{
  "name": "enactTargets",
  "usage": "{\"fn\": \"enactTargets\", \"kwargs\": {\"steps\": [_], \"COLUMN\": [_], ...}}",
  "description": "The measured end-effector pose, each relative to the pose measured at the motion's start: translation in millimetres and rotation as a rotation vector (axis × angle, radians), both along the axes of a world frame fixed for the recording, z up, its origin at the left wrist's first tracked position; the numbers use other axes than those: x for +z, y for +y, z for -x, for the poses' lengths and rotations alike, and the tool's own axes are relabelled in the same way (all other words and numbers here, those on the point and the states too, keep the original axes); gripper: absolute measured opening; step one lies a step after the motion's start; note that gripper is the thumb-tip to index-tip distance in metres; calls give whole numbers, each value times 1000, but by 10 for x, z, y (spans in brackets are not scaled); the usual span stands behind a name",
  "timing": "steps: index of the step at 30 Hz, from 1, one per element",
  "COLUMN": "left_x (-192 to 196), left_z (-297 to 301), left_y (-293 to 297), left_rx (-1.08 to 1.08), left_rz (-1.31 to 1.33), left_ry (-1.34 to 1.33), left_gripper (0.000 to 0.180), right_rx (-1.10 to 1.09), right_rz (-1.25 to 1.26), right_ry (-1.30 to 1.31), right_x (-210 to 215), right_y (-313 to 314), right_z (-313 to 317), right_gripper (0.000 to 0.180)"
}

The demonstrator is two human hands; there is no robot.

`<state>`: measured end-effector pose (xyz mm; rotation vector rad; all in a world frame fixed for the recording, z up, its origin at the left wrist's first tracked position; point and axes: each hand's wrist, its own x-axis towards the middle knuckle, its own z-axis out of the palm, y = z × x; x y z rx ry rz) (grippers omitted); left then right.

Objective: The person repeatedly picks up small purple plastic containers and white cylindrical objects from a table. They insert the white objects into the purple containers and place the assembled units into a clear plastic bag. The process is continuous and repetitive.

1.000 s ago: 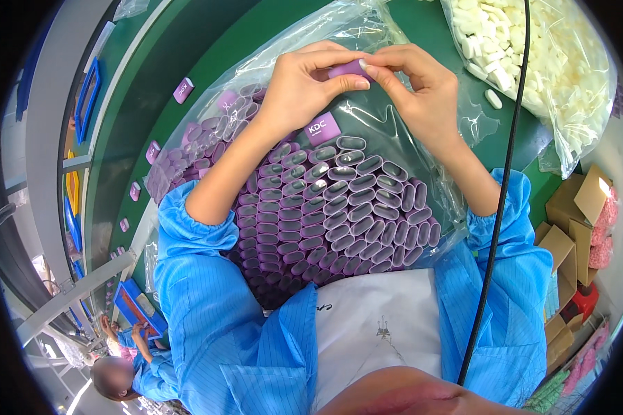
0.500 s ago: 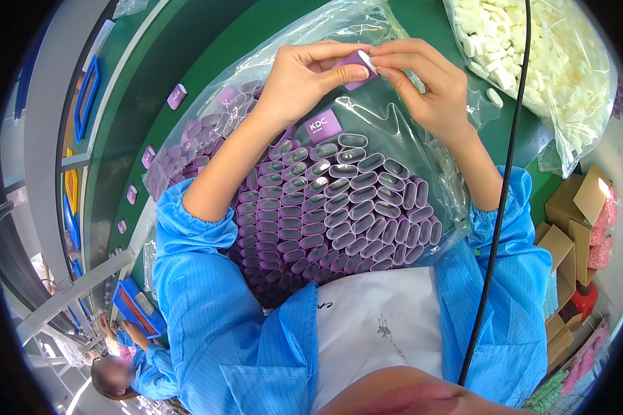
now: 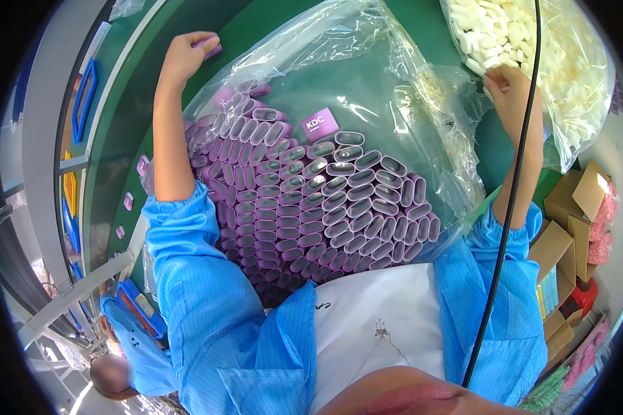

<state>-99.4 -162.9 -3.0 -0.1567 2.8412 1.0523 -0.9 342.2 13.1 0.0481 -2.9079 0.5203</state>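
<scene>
My left hand (image 3: pixel 185 57) is stretched out to the far left, its fingers closed on a small purple oval case (image 3: pixel 213 48). Far right, my right hand (image 3: pixel 511 97) has its fingers curled beside an open clear bag of white oval pieces (image 3: pixel 509 29). What its fingertips hold, if anything, is hidden. Between my arms, many purple oval shells (image 3: pixel 304 207) stand packed in rows with open ends up, in a large clear plastic bag (image 3: pixel 367 62). One purple shell (image 3: pixel 320 124) lies on its side at the far edge of the rows.
Several purple cases (image 3: pixel 128 201) are spaced along the green belt (image 3: pixel 135 97) on the left. A black cable (image 3: pixel 509 200) hangs across my right arm. Open cardboard boxes (image 3: pixel 567 200) stand at the right. Another person in blue (image 3: pixel 135 346) sits at the lower left beside a blue tray (image 3: pixel 140 308).
My hands have moved apart from where they met over the bag. The left has carried the purple case to the far left; the right has gone to the bag of white pieces.
</scene>
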Motion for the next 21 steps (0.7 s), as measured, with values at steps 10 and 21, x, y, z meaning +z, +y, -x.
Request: {"fn": "enactTargets", "kwargs": {"steps": [10, 21], "left_x": [477, 334], "left_z": [-432, -882], "left_y": [817, 1550], "left_rx": [-435, -1025], "left_rz": [228, 47], "left_ry": [427, -81], "left_gripper": [19, 47], "right_rx": [34, -46], "right_rz": [12, 104], "right_ry": [299, 226], "right_x": [-170, -369], "right_y": [45, 38], "right_z": [-361, -312], "right_gripper": [11, 18]}}
